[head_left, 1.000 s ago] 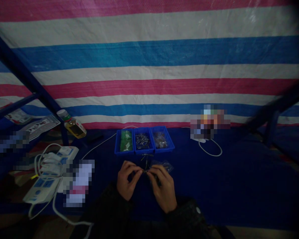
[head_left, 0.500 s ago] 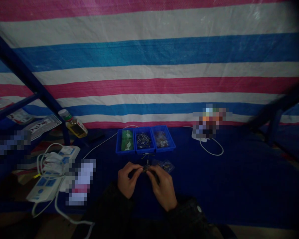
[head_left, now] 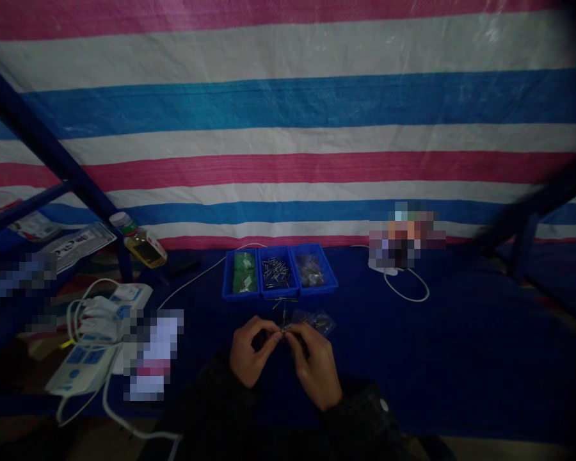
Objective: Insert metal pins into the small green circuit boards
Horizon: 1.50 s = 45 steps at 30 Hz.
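Note:
My left hand point(head_left: 252, 351) and my right hand point(head_left: 317, 362) meet over the dark blue table, thumbs and forefingers pinched together. Between the fingertips is a small metallic piece point(head_left: 283, 332), too small to name. Just beyond the fingers lie a few thin metal pins point(head_left: 285, 299). A clear plastic bag point(head_left: 322, 322) with small parts inside rests behind my right hand. Three joined blue bins stand farther back: the left bin point(head_left: 226, 291) holds green packets, the middle bin point(head_left: 274, 294) many short metal pins, the right bin point(head_left: 333, 285) clear bags.
On the left are a white power strip point(head_left: 84, 365) with plugs and cables, a blurred phone-like object point(head_left: 156, 355), and a bottle of yellow liquid point(head_left: 146, 246). A blurred item point(head_left: 398, 237) with a white cable loop point(head_left: 427, 291) sits back right. A striped sheet point(head_left: 288, 141) hangs behind.
My hands have drawn slightly closer together, the left shifting a little to the right, and the fingertips now meet around the small piece. The bins and bag stay in place.

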### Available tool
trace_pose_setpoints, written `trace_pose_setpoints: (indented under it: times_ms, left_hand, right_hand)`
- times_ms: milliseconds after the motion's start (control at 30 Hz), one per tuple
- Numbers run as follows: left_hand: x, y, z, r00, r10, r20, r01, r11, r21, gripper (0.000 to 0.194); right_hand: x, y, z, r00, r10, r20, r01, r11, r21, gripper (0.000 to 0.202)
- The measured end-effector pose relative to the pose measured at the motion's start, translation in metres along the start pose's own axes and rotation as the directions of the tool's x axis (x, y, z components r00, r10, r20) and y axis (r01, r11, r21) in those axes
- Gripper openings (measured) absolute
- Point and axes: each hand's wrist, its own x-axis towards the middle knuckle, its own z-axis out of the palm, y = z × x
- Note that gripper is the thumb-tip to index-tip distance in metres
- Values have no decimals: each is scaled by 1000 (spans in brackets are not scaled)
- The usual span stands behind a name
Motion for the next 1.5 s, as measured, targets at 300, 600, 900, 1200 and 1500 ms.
trace_pose_setpoints:
  times_ms: [300, 600, 900, 1200, 1500]
  left_hand:
    - [-1, -2, 2, 999, -22, 33, 23, 999, -24, 9]
    - [-5, -5, 4, 1000, -1, 18, 2, 999, -37, 11]
    - [-2, -3, 3, 999, 13, 49, -10, 999, -48, 13]
    - [-2, -2, 2, 995, 24, 99, -24, 1000, 2, 15]
    - [-4, -6, 4, 997, 23, 71, -23, 1000, 4, 15]
  right_hand:
    - [0, -2, -1, 1000, -30, 10, 29, 999, 17, 19]
    - [0, 0, 0, 999, 39, 11, -39, 998, 43, 14]
    - [-1, -3, -1, 998, 4, -58, 1, 997, 77, 15]
    - [0, -4, -2, 997, 8, -76, -5, 999, 46, 17]
    - [-3, 0, 0, 997, 39, -73, -34, 997, 70, 12]
